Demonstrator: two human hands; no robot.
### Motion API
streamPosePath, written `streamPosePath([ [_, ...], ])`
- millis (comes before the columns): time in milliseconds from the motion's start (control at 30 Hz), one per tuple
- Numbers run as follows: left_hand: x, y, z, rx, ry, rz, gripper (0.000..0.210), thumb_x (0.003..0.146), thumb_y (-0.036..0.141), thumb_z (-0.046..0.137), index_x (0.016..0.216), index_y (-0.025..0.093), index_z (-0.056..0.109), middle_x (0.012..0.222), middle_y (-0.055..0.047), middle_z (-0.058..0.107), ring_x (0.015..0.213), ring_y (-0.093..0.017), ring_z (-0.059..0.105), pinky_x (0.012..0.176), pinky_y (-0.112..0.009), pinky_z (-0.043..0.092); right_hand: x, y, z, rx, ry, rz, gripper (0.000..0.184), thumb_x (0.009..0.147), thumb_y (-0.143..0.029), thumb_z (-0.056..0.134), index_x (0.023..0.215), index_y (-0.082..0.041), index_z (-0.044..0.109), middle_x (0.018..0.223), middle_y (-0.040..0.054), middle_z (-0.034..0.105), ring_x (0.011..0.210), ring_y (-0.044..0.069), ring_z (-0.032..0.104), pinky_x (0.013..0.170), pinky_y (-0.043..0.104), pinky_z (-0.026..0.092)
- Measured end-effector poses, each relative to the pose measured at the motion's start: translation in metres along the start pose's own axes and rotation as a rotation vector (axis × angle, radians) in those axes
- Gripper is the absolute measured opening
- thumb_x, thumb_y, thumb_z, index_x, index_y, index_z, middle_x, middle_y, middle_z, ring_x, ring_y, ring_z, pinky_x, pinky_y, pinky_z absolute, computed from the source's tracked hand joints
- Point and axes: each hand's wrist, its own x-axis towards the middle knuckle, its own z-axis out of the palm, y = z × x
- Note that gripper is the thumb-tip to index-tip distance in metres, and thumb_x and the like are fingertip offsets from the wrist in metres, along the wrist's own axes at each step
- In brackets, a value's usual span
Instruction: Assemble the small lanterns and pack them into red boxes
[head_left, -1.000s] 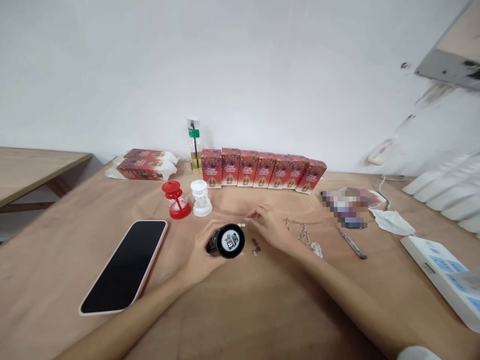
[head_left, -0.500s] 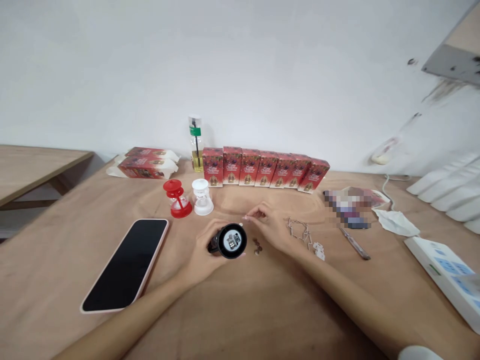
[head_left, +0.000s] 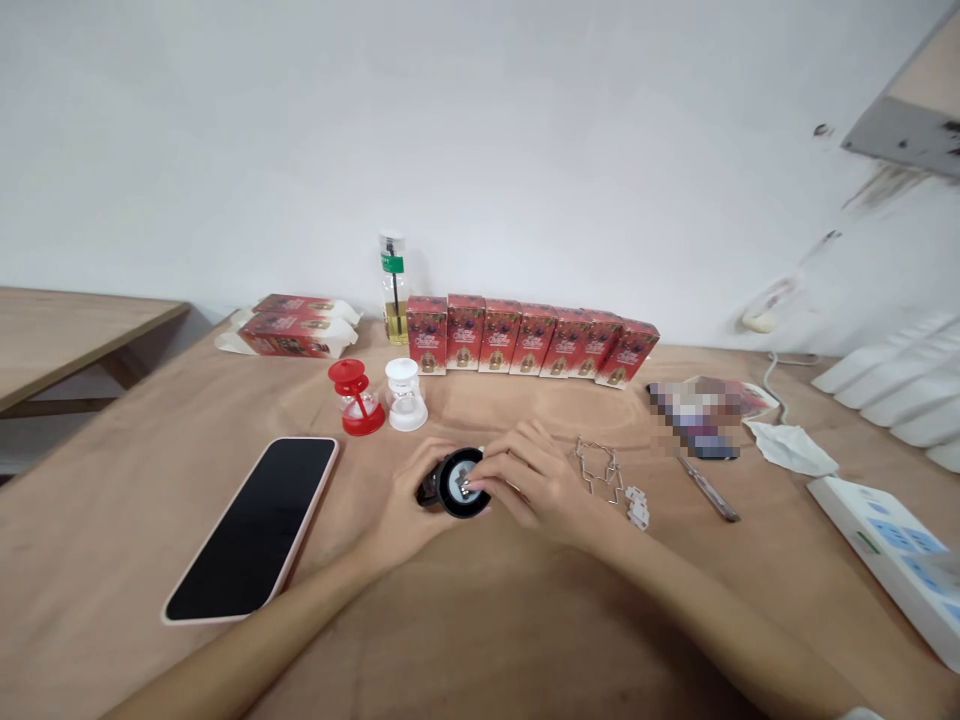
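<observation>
My left hand [head_left: 409, 515] grips a small black lantern [head_left: 454, 484] lying on its side, its round base turned toward me. My right hand [head_left: 536, 480] is right beside it, thumb and forefinger pinched together against that base. A tiny pale piece is between those fingertips, mostly hidden. Both hands rest on the wooden table [head_left: 480, 640]. Just right of my right hand lie bent wire handles [head_left: 600, 470] and a few small white parts [head_left: 637, 508].
A phone [head_left: 255, 525] lies screen-up at the left. Behind it stand a red lantern [head_left: 354, 398] and a white lantern [head_left: 405, 395]. A row of red boxes [head_left: 529, 345], a bottle [head_left: 392, 285] and flat boxes [head_left: 289, 335] line the back. A metal tool [head_left: 709, 490], a face mask [head_left: 791, 447] and a power strip [head_left: 889, 545] are at the right.
My right hand picked a tiny pale piece off the table behind the lantern and moved left and nearer, onto the lantern's base. It now covers the small dark pieces on the table.
</observation>
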Motion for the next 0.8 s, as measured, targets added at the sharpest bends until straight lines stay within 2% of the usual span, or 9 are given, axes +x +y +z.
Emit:
streamPosePath([
  [167,0.0,-0.001,0.001,-0.004,0.002,-0.002,0.04,0.067,0.026,0.077,0.101,0.019,0.058,0.094,-0.005,0.064,0.086,-0.021,0.062,0.076,-0.033,0.05,0.003,-0.001,-0.007,-0.085,-0.059,-0.095,0.017,0.09,-0.009,0.046,0.083,-0.014,0.061,0.079,0.0065,0.065,0.072,0.015,0.049,0.062,0.03,0.034],
  [300,0.0,-0.002,0.001,-0.014,-0.012,0.022,0.039,0.067,0.025,0.076,0.101,0.019,0.058,0.094,-0.005,0.064,0.087,-0.021,0.062,0.077,-0.033,0.05,0.007,-0.004,-0.011,-0.042,-0.12,-0.028,0.015,0.09,-0.013,0.05,0.082,-0.014,0.063,0.079,0.006,0.064,0.072,0.016,0.048,0.065,0.03,0.035],
  [400,-0.001,-0.002,0.0,-0.013,-0.013,0.037,0.04,0.068,0.024,0.077,0.103,0.019,0.057,0.096,-0.005,0.063,0.088,-0.02,0.061,0.077,-0.032,0.05,0.01,-0.007,-0.013,0.124,-0.157,0.159,0.012,0.088,-0.02,0.057,0.079,-0.017,0.064,0.079,0.0045,0.063,0.075,0.015,0.05,0.07,0.03,0.04],
  [567,-0.001,-0.002,-0.001,0.018,-0.029,0.023,0.042,0.068,0.023,0.077,0.104,0.02,0.057,0.096,-0.005,0.063,0.089,-0.02,0.061,0.077,-0.031,0.05,0.011,-0.009,-0.008,0.515,-0.156,0.653,0.01,0.078,-0.022,0.069,0.072,-0.02,0.061,0.079,0.0,0.058,0.075,0.013,0.053,0.072,0.028,0.042],
  [700,-0.001,-0.002,-0.001,0.024,-0.019,0.024,0.041,0.066,0.025,0.078,0.102,0.02,0.058,0.095,-0.005,0.064,0.088,-0.02,0.062,0.076,-0.031,0.05,0.009,-0.009,0.001,0.804,-0.094,0.954,0.029,0.062,-0.029,0.078,0.075,-0.02,0.053,0.073,-0.0033,0.053,0.066,0.011,0.047,0.062,0.025,0.038],
  [800,0.0,-0.001,-0.001,0.029,-0.01,0.026,0.039,0.066,0.024,0.077,0.1,0.02,0.058,0.094,-0.005,0.064,0.087,-0.02,0.061,0.075,-0.031,0.05,0.007,-0.011,0.008,1.018,-0.06,1.095,0.042,0.056,-0.036,0.08,0.076,-0.021,0.046,0.069,-0.005,0.052,0.061,0.01,0.046,0.058,0.024,0.037],
])
